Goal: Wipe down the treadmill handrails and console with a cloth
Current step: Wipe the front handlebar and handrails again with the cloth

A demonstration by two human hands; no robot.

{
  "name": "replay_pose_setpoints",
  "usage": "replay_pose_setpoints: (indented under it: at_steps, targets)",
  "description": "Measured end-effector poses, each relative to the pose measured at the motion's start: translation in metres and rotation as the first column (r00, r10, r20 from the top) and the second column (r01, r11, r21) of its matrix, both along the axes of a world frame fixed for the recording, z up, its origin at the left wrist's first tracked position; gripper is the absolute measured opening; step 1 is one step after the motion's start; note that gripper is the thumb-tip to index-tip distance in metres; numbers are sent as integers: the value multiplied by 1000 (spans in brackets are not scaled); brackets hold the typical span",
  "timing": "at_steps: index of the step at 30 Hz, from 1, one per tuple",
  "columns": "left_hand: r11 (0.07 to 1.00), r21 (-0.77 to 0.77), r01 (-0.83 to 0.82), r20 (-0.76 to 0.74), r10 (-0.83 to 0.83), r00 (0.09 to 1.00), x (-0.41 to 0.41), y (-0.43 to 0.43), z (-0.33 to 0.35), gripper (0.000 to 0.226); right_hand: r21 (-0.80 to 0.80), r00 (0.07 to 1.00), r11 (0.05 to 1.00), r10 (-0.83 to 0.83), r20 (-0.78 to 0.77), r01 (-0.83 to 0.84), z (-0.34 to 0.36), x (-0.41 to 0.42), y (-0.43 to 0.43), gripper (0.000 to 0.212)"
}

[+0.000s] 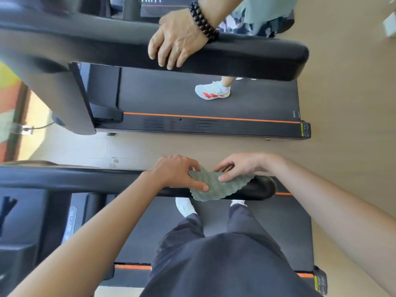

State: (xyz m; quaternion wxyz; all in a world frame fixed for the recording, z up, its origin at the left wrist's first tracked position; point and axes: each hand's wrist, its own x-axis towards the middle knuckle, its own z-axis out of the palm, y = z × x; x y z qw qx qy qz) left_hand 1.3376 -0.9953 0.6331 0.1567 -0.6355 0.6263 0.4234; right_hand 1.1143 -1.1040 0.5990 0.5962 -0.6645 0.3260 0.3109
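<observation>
The fingers (194,165) of the left hand (177,172) curl over the far edge of a green patterned cloth (216,188) while the thumb presses its near side, so the hand pinches the cloth. The right hand (237,166) does the same just beside it, its fingers bent onto the far edge and its thumb flat on top. The two hands sit close together, not touching.

Under both sets of fingers the cloth lies draped across the top of a black padded handrail (85,179), with its zigzag-cut lower corner hanging over the near side. The cloth's longer side follows the rail. The handrail's long axis runs left to right across the view, and its rounded end (264,187) points right, just past the right hand's fingers.

Below the fingers is the dark belt (278,228) of the treadmill (304,275), edged with orange stripes. The person's dark trousers and white shoes (185,207) stand on it.

Beyond the fingers a strip of pale wood-look floor (342,125) separates this machine from a neighbouring treadmill (192,125), which lies parallel and has the same orange line. On that machine's handrail (257,58) rests another person's hand (177,39) wearing a dark bead bracelet (203,22) — fingers draped over the rail — and a white shoe with red marks (212,93) is on its belt. At the far left the room is bright and blurred.
</observation>
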Motion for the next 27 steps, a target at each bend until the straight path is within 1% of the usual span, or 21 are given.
replay_pose_setpoints:
  at_steps: [3,5,6,9,14,19,23,27]
  targets:
    - [997,-61,-40,30,42,999,35,21,3,79,-17,998,998,62,24,-62,0,40,9,66]
    - [993,-98,-67,51,73,996,57,36,5,79,-24,998,998,61,34,-60,-1,63,17,70]
    - [990,-120,-76,64,84,994,66,43,7,79,-21,998,998,55,42,-54,0,74,21,67]
    - [972,-208,-106,86,126,988,92,63,11,73,14,997,999,39,62,-40,3,100,31,51]
    - [937,-317,-148,101,189,977,122,87,11,72,31,993,998,44,109,-48,4,137,40,53]
    - [931,-325,-167,126,217,968,144,97,9,84,62,986,990,117,122,-126,6,171,38,55]
    - [929,-314,-196,185,263,947,161,105,13,77,91,974,977,177,144,-191,0,203,36,64]
    - [937,-292,-194,265,274,924,183,111,20,87,122,961,967,200,190,-225,-8,236,41,77]
